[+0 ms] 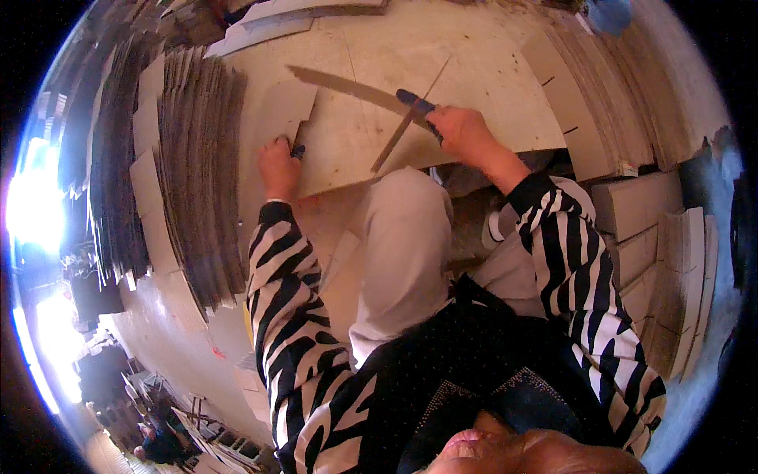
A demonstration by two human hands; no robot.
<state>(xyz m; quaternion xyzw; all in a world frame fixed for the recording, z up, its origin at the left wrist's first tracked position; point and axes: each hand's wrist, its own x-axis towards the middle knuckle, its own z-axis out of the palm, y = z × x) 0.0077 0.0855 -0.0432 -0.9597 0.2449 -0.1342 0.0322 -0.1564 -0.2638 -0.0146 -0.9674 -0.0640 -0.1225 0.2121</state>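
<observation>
My right hand [462, 133], with dark coverings on its fingertips, grips the right end of a long brown cardboard strip [347, 84]. A second narrow cardboard strip [390, 147] crosses it at a slant beside the fingers; whether the two are slotted together I cannot tell. At the left, the fingers of my left hand [279, 164] curl closed at the near edge of a flat cardboard piece [286, 107]. A dark covering shows on its thumb. Both hands are over a pale wooden board [489, 71] in front of my knees.
Tall stacks of cardboard sheets stand at the left [201, 166] and the right [608, 95]. More cardboard [276, 20] lies along the board's far edge. Bundled cardboard [639, 205] is piled beside my right arm. A blue object [608, 14] shows at the far right.
</observation>
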